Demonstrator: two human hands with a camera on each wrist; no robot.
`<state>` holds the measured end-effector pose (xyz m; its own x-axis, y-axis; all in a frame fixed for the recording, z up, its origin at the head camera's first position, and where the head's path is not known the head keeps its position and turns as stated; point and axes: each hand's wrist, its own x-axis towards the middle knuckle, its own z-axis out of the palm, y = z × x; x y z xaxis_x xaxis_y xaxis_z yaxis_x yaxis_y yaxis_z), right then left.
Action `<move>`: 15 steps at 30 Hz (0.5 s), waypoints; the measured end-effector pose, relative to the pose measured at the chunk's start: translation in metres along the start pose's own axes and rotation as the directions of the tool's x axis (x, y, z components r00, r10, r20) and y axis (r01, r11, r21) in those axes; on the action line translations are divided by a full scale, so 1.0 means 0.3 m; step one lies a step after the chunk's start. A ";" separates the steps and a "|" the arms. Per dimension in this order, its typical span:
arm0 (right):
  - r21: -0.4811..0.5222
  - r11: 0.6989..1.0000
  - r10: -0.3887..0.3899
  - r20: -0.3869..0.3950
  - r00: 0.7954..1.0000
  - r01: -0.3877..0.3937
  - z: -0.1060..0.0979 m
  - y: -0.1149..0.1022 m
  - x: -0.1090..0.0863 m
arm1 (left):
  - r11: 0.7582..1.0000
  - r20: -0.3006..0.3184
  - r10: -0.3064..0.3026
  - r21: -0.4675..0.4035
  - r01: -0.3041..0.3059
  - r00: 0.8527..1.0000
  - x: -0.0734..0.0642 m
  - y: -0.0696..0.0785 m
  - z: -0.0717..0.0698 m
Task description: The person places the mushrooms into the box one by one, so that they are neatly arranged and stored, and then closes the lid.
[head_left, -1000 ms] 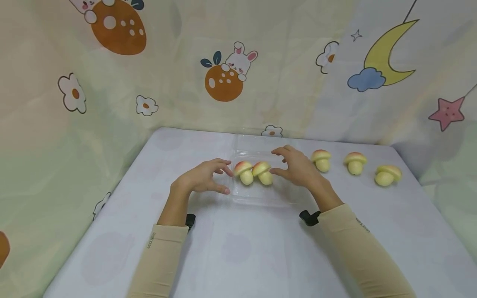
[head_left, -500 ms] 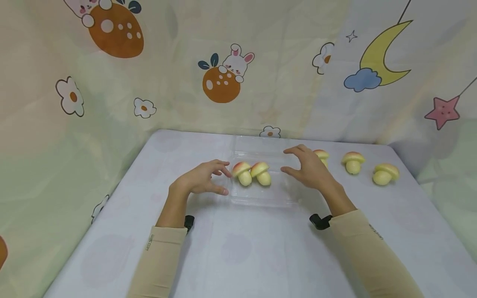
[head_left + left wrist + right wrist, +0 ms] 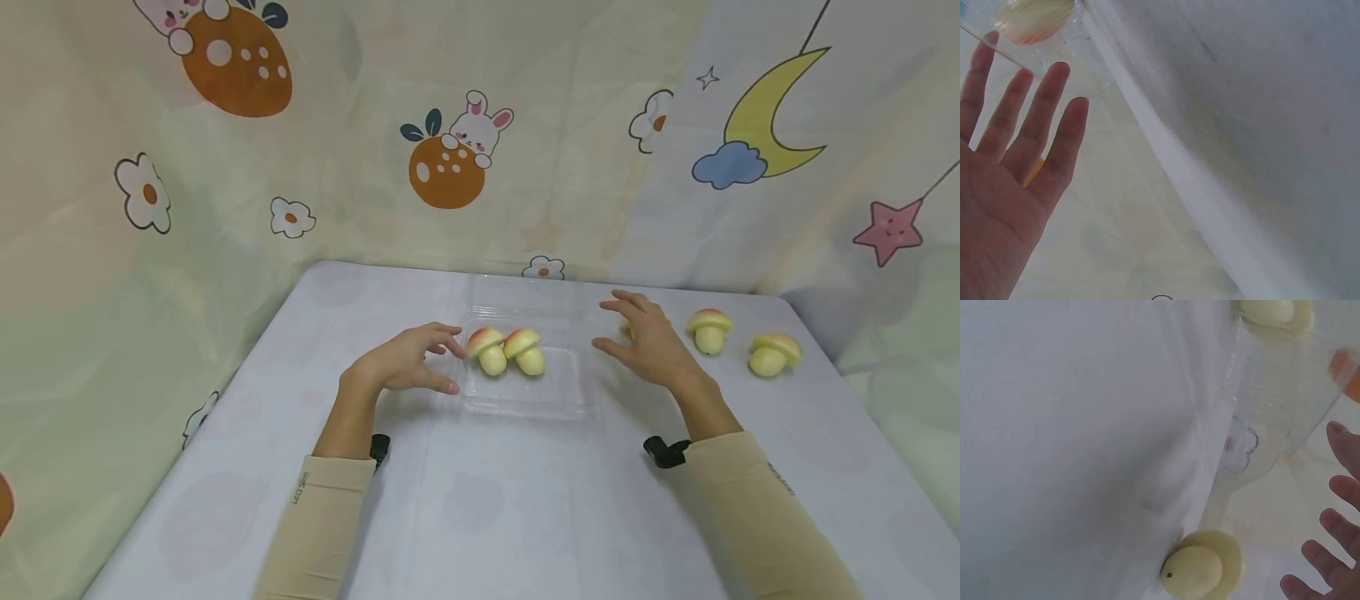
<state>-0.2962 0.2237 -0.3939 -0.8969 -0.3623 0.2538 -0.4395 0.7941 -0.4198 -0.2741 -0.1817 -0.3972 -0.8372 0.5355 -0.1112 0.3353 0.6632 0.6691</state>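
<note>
Two toy mushrooms with yellow stems and reddish-yellow caps lie side by side in a clear plastic box; the left mushroom leans close to the right mushroom. My left hand stays at the box's left side, fingers spread and fingertips right by the rim. To the right of the box hovers my right hand, fingers apart and holding nothing. It mostly hides another mushroom, which shows below the fingers in the right wrist view.
Two more mushrooms stand further right, one upright mushroom and one tilted mushroom. The box's transparent lid is raised at the back. A printed cloth hangs behind the white-covered table.
My right hand has moved right, away from the mushrooms in the box, and now covers most of the nearest mushroom outside it. The left hand has stayed in place.
</note>
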 end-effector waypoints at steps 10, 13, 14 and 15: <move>0.010 1.000 0.007 -0.016 1.000 -0.007 -0.057 0.068 -0.011 | 1.000 -0.002 0.002 0.021 -0.002 1.000 0.010 -0.005 0.004; 0.003 1.000 -0.001 -0.014 1.000 0.002 -0.051 0.083 -0.008 | 1.000 -0.001 -0.005 0.016 0.005 1.000 0.009 -0.009 0.002; 0.001 1.000 -0.004 -0.012 1.000 0.004 -0.047 0.088 -0.006 | 1.000 0.000 -0.010 0.016 0.010 1.000 0.008 -0.011 0.001; 0.001 1.000 -0.007 -0.010 1.000 0.007 -0.044 0.092 -0.004 | 1.000 0.002 -0.012 0.016 0.012 1.000 0.006 -0.012 0.000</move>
<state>-0.3065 0.2525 -0.3943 -0.8934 -0.3627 0.2650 -0.4455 0.7910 -0.4192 -0.2767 -0.1832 -0.3999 -0.8402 0.5286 -0.1211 0.3321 0.6782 0.6555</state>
